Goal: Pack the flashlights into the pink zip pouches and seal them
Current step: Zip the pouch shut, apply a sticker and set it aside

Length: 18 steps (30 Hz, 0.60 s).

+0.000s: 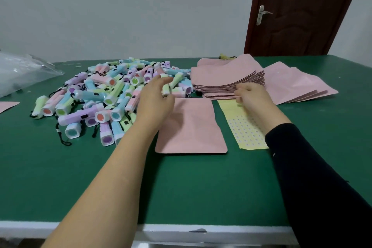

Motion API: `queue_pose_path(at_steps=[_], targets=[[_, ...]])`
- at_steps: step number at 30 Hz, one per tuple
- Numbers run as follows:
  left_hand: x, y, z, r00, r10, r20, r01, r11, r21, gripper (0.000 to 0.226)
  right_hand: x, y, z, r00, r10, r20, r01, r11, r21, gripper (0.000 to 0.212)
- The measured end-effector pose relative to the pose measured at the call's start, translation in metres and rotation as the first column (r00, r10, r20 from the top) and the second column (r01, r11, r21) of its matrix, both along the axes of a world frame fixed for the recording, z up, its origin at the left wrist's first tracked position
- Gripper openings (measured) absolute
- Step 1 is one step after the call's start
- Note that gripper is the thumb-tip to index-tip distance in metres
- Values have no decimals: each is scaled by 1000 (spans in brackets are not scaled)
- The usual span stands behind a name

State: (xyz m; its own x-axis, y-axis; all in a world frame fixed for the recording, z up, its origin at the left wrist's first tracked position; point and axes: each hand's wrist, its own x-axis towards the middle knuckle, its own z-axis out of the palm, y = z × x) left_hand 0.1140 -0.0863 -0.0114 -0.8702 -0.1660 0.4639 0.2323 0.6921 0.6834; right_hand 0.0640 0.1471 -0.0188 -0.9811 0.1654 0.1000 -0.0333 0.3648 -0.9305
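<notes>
A heap of pastel flashlights with black wrist cords lies on the green table, left of centre. My left hand reaches into the heap's right edge; its fingers and thumb close round a pale green flashlight. One pink zip pouch lies flat in front of me, empty-looking. Behind it sits a thick stack of pink pouches. My right hand pinches the front edge of a pouch low in that stack.
A yellow sheet with small dots lies under my right wrist. More pink pouches fan out at the right. A clear plastic bag and a pouch corner sit far left. A brown door stands behind.
</notes>
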Motion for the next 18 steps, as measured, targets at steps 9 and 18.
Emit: queue_pose_path(at_steps=[9,18], targets=[[2,39,-6,964,-255,79,266,899,-347,30,14,50,-17,978,200,51,-205,910,361,33],[-18,116,-11,849,-225,478,469,738,-486,41,21,40,-10,891,318,326,-441,780,444,46]])
